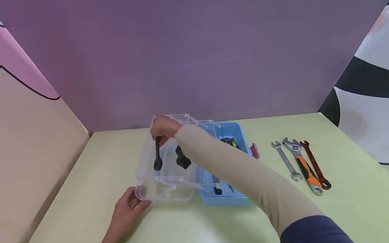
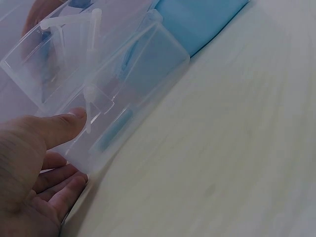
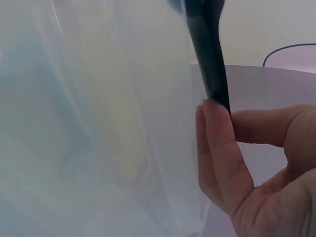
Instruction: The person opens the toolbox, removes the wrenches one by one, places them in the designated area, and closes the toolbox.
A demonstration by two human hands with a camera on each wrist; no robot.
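A blue toolbox [image 1: 226,199] stands open on the green table, with clear plastic trays [image 1: 165,175] folded out to its left. My right hand [image 1: 162,130] reaches over the upper tray and pinches one end of a black wrench [image 1: 157,155], which hangs down into the tray. The right wrist view shows my fingers [image 3: 217,148] curled round the black wrench [image 3: 207,54]. My left hand [image 1: 129,206] rests at the front left corner of the lower tray. In the left wrist view its thumb [image 2: 54,128] touches the clear tray [image 2: 123,98], fingers straight.
A black tool [image 1: 182,158] lies in the upper tray and more tools sit inside the blue box. Three wrenches lie on the table at right: silver [image 1: 287,162], orange-handled adjustable [image 1: 304,167], red [image 1: 316,165]. A purple wall stands behind; a beige panel at left.
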